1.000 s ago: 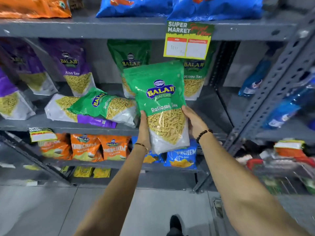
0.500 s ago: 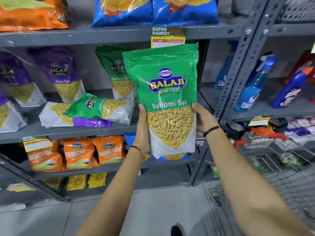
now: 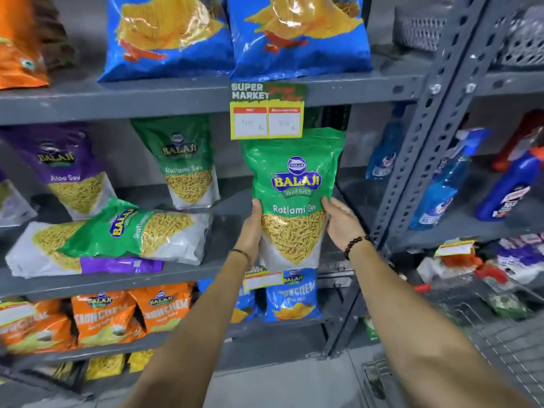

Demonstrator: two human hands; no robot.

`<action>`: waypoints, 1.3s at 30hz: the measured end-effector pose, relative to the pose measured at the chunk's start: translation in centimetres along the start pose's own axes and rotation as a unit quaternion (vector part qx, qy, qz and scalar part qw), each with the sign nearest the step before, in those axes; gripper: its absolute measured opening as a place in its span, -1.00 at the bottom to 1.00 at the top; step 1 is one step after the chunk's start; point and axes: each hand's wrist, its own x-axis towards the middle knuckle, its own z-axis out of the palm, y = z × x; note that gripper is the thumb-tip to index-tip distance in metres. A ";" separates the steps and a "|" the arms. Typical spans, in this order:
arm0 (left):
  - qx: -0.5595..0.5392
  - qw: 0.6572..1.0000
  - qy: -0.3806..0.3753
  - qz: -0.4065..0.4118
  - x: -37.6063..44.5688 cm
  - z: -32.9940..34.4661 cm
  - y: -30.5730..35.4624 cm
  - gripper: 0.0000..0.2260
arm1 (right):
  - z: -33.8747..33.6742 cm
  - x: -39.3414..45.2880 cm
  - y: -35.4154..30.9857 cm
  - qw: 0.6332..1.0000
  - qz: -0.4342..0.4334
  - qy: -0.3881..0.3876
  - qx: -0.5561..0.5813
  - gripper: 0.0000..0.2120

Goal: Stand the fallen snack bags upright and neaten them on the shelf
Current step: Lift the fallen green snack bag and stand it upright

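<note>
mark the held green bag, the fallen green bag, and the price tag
Held green bag [image 3: 295,184]: head view, on its logo.
Fallen green bag [image 3: 129,228]: head view, on the green printed half.
Price tag [image 3: 267,113]: head view, centre of the yellow card.

Glossy, crinkled plastic film on the green Ratlami Sev bag; grey matt painted metal shelf above it at twelve o'clock; paper price tag; shiny blue plastic spray bottle at three o'clock.
</note>
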 end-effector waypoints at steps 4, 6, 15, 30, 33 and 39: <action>-0.007 0.999 -0.009 0.036 5.6 0.7 0.8 -0.65 | 0.0 4.6 -1.2 0.997 -0.034 0.047 -0.041 -0.60; -0.027 0.998 -0.013 0.049 7.4 0.9 0.7 -0.68 | -0.2 6.5 -1.4 0.996 -0.039 0.066 -0.034 -0.61; -0.069 0.997 -0.004 0.037 9.2 1.5 0.7 -0.76 | -1.2 9.9 -1.6 0.997 -0.024 0.065 0.013 -0.83; -0.134 0.982 0.040 -0.127 -3.5 -4.3 -0.5 -0.39 | 3.7 1.4 4.6 0.948 0.040 0.314 0.025 -0.56; -0.174 0.967 0.051 -0.180 -7.6 -6.5 -1.7 -0.33 | 7.5 -0.9 7.0 0.954 0.076 0.289 -0.001 -0.58; -0.268 0.932 0.183 -0.163 -10.2 -12.6 -1.0 -0.35 | 15.9 -3.0 9.8 0.972 0.067 0.117 -0.195 -0.56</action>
